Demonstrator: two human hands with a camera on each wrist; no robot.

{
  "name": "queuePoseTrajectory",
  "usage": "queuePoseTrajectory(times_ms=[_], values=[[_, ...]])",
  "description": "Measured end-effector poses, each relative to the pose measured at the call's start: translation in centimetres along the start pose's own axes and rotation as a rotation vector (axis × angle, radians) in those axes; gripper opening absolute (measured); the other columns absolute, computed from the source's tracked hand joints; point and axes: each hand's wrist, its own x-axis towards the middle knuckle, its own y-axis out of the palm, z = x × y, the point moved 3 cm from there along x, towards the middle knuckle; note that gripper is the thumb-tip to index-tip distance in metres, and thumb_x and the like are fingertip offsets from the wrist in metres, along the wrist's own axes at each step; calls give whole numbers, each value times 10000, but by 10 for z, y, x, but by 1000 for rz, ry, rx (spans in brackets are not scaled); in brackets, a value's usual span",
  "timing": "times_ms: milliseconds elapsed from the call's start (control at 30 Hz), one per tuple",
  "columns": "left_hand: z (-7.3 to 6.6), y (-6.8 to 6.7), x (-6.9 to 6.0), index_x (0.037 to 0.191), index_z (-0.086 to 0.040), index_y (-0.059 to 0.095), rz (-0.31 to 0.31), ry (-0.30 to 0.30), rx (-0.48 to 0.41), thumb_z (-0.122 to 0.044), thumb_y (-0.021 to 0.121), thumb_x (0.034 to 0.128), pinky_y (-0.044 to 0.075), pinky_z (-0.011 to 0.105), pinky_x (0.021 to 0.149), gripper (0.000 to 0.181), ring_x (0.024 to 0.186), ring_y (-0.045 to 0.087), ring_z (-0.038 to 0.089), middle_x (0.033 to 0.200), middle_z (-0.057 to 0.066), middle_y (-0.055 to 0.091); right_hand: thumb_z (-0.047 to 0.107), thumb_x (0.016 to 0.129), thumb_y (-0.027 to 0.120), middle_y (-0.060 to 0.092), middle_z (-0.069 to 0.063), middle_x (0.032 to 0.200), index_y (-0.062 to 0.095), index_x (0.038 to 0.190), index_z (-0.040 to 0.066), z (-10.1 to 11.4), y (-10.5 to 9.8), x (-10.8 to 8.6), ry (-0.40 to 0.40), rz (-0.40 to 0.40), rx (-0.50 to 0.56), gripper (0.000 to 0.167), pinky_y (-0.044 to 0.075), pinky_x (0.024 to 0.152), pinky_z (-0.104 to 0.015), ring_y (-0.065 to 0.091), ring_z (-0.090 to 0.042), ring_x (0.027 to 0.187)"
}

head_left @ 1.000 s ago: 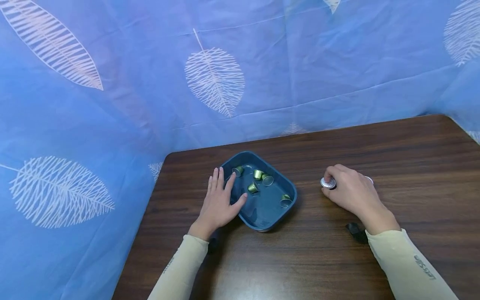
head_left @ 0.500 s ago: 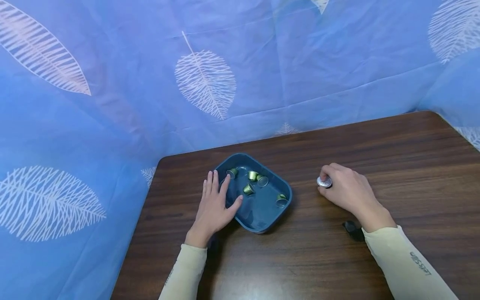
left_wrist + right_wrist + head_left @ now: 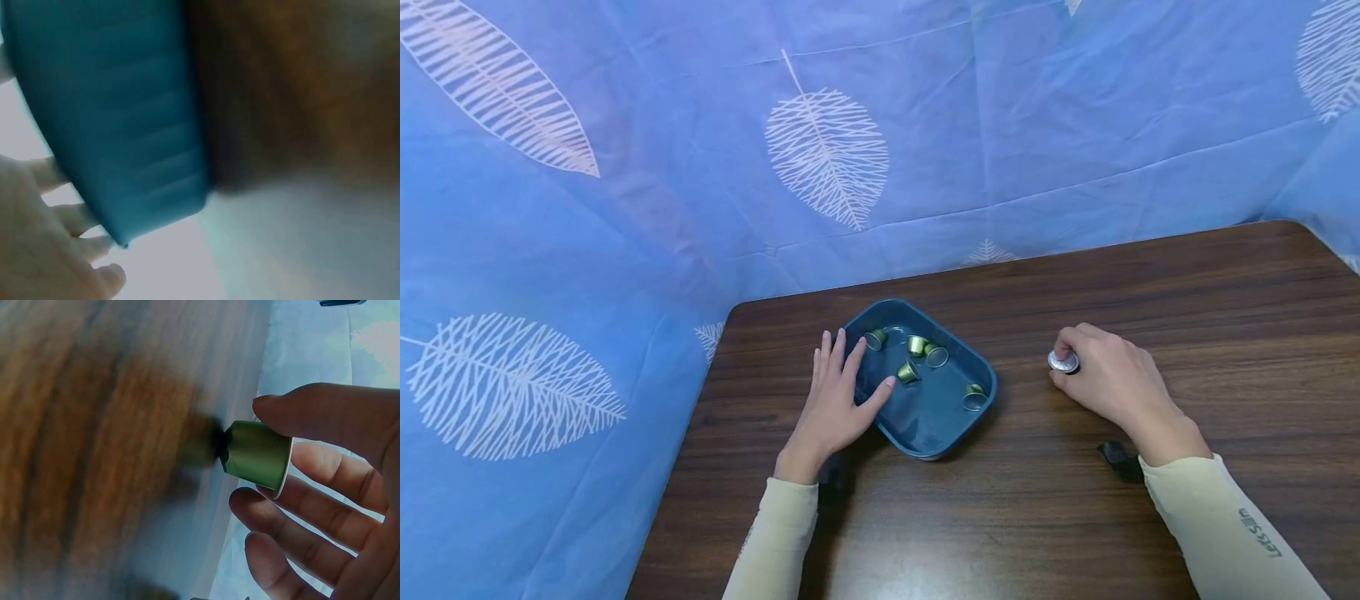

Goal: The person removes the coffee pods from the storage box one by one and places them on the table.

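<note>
With its fingers spread, the left hand point(image 3: 830, 408) rests against the left rim of a blue tray point(image 3: 970, 358). The left wrist view has that hand point(image 3: 50, 231) beside the tray's ridged outer wall point(image 3: 119, 119). Several green capsules point(image 3: 907, 372) lie scattered in the tray. Right of it, the right hand point(image 3: 1120, 383) holds a capsule point(image 3: 1063, 362), silver lid up, low over the table. In the right wrist view, thumb and curled fingers of the right hand point(image 3: 331, 481) are around this green capsule point(image 3: 255, 453), whose narrow end is at the wooden surface.
Dark wooden table point(image 3: 1000, 517) beneath both hands. A black strap point(image 3: 1120, 460) hangs by the right wrist. Blue cloth with white leaf prints point(image 3: 827, 158) stands behind and left of the table. The right wrist view's left side is blurred.
The head view has shifted slightly. Both hands keep nearly the same places relative to the tray. A pale edge seen beyond the right hand a second ago no longer shows.
</note>
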Motion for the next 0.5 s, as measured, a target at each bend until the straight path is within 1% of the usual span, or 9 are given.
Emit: queuePoseTrajectory(times_ms=[133, 233, 367, 500], values=[[0, -14, -5, 1675, -117, 395, -2, 4, 11, -669, 640, 968, 36, 635, 1362, 929, 1708, 4, 384, 1818, 151, 163, 198, 913, 820, 715, -87, 1033, 693, 977, 139, 0, 1, 0, -3, -4, -1, 154, 503, 597, -429, 634, -229, 750], [0, -19, -10, 1678, -117, 387, 29, -7, 11, -681, 689, 934, 43, 635, 1361, 982, 1708, 0, 382, 1818, 150, 160, 192, 910, 819, 714, -79, 1022, 687, 963, 143, -1, 0, 0, -11, -15, -3, 151, 506, 605, -441, 631, -228, 748], [0, -19, -15, 1708, -108, 301, 81, -24, 30, -722, 703, 910, 39, 620, 1366, 1084, 1708, -39, 372, 1827, 148, 78, 191, 911, 815, 715, -69, 1023, 683, 960, 149, -1, 0, 0, -11, -20, 2, 147, 503, 610, -451, 633, -230, 753], [0, -17, -16, 1717, -88, 253, 107, -26, 56, -745, 712, 890, 54, 614, 1368, 1152, 1706, -45, 377, 1826, 168, 39, 203, 916, 816, 715, -75, 1034, 682, 978, 147, -2, 1, 0, 6, -5, 9, 158, 493, 605, -454, 637, -244, 764]])
